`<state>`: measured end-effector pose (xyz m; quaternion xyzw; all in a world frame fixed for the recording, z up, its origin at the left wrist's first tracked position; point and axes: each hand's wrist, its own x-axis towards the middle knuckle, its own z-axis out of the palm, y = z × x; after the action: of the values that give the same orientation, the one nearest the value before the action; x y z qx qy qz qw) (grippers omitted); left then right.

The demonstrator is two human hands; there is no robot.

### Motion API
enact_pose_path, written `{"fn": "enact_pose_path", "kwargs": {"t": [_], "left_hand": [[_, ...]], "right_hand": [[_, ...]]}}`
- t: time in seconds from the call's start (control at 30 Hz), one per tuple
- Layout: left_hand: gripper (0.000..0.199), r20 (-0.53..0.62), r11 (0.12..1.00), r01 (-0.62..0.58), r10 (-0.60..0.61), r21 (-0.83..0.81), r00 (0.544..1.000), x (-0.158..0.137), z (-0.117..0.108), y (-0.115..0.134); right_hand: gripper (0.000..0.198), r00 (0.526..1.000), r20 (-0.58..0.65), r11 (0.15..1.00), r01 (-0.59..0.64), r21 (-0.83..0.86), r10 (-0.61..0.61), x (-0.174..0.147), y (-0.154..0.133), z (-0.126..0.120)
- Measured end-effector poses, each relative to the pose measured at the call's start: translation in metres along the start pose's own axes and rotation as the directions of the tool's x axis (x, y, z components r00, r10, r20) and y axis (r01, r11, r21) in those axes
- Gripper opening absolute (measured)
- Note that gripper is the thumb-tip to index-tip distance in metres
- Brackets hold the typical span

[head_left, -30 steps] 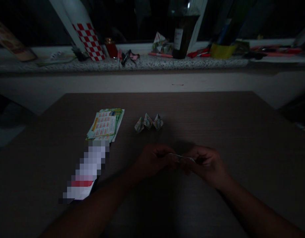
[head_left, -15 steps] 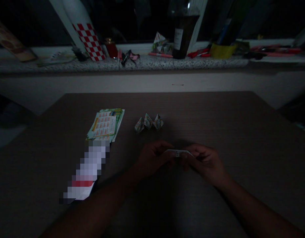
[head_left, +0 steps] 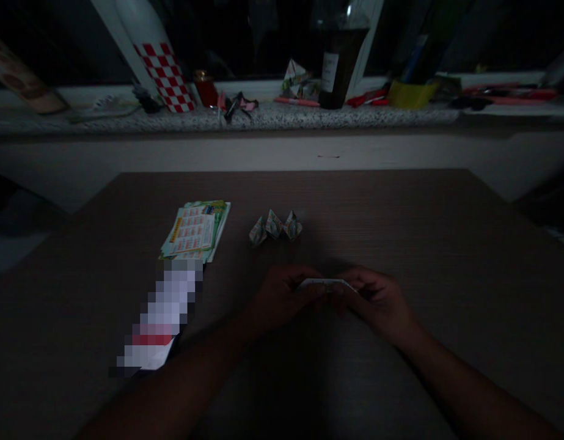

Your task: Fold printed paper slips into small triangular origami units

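Observation:
Between both hands, low over the table, is a small folded piece of paper (head_left: 325,282), its pale upper edge facing me. My left hand (head_left: 288,295) is closed on its left end, thumb on the near side. The right end is pinched by my right hand (head_left: 377,299), thumb also in front. Most of the paper is hidden behind the fingers. Beyond the hands stand three small pointed folded-paper pieces (head_left: 274,225) in a row. A stack of printed paper sheets (head_left: 192,229) with green edges and red-orange grids lies farther left.
On the dark wooden table (head_left: 401,214), a phone-like bright object (head_left: 167,305), pixelated, lies beside my left forearm. A granite sill (head_left: 263,119) behind holds a red-and-white checkered bottle (head_left: 167,73), a dark labelled bottle (head_left: 339,67), a small red jar (head_left: 205,90) and a yellow container (head_left: 412,93).
The fingers have shifted slightly on the folded paper, and my left thumb now covers more of its middle. Everything else stays where it was.

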<state>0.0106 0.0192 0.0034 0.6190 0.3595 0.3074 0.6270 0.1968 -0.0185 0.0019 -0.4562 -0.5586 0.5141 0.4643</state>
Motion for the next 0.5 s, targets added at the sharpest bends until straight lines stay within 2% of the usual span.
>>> {"fn": "enact_pose_path", "kwargs": {"t": [0.2, 0.4, 0.5], "left_hand": [[0.024, 0.004, 1.0, -0.014, 0.014, -0.027, 1.0, -0.0015, -0.0013, -0.0035], [0.023, -0.031, 0.971, -0.055, 0.064, 0.232, 0.997, -0.0015, -0.0041, -0.0043], [0.021, -0.037, 0.96, -0.057, 0.07, 0.274, 0.997, -0.0014, -0.0029, -0.0016]], "right_hand": [[0.015, 1.0, 0.0, 0.999, 0.004, 0.034, -0.004, 0.0007, 0.0014, 0.0009], [0.016, 1.0, -0.011, 1.0, -0.005, -0.017, 0.005, -0.0006, 0.0028, -0.0003], [0.015, 1.0, 0.015, 0.999, -0.005, -0.048, 0.005, -0.0014, 0.0032, -0.0008]]}}
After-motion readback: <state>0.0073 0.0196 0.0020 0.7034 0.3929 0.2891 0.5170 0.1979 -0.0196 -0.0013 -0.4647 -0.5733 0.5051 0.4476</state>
